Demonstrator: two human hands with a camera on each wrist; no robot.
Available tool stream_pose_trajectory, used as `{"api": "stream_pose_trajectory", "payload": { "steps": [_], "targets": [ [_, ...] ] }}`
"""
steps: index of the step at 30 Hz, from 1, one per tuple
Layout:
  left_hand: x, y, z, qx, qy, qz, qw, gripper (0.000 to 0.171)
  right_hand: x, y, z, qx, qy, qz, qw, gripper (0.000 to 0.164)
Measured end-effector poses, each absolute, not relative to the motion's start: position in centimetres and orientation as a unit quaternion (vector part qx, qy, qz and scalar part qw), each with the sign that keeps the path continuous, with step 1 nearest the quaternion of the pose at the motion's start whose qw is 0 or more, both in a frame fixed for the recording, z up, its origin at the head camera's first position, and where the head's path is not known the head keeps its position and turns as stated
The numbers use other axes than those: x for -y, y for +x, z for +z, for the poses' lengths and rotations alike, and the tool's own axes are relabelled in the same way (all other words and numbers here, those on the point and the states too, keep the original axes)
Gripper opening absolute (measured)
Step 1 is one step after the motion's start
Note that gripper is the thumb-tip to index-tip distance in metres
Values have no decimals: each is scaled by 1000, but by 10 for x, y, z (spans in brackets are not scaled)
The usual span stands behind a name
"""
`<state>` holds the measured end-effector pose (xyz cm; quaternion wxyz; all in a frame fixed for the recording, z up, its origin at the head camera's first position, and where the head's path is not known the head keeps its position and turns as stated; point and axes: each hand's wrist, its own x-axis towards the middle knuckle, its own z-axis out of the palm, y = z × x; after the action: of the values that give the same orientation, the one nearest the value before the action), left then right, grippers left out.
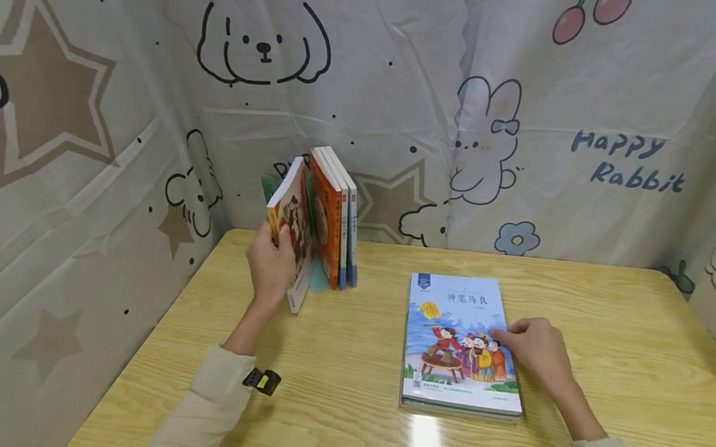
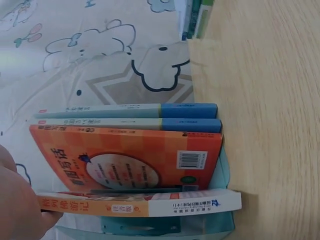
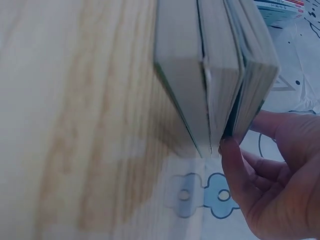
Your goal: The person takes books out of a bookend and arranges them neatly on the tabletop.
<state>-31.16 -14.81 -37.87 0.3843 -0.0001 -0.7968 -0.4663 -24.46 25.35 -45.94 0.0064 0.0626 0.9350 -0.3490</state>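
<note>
My left hand (image 1: 271,265) grips a storybook (image 1: 297,210) by its spine side; the orange and white spine (image 2: 135,205) shows in the left wrist view. That book stands upright, slightly tilted, at a teal bookend (image 2: 140,225). Beside it stand an orange book (image 1: 325,227) and two pale-spined books with blue lower ends (image 2: 190,111). On the table, a blue-covered picture book (image 1: 462,349) lies on top of a small stack. My right hand (image 1: 536,349) pinches its right edge, thumb in the gap under the top book and fingers on the cover.
The wooden table (image 1: 344,431) carries both groups of books, with the stack right of the upright row. A patterned cloth (image 1: 372,74) hangs behind the table and along its sides. A black wrist camera (image 1: 261,381) is strapped at the left sleeve.
</note>
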Motion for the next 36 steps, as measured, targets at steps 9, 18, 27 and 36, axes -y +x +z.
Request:
{"api": "stream_pose_trajectory", "payload": {
  "steps": [9, 18, 27, 36],
  "targets": [
    [154, -300, -371, 794, -5, -461, 395, 21, -254, -241, -458, -938, 63, -342, -4, 39],
    [155, -284, -357, 780, -27, -449, 435, 23, -251, -239, -453, -939, 51, -336, -43, 39],
    [149, -262, -338, 766, -65, -459, 445, 25, -246, -243, -456, -919, 18, -373, -126, 41],
    [144, -236, -320, 753, -98, -495, 422, 28, -260, -285, -519, -908, -61, -362, -204, 31]
  ]
}}
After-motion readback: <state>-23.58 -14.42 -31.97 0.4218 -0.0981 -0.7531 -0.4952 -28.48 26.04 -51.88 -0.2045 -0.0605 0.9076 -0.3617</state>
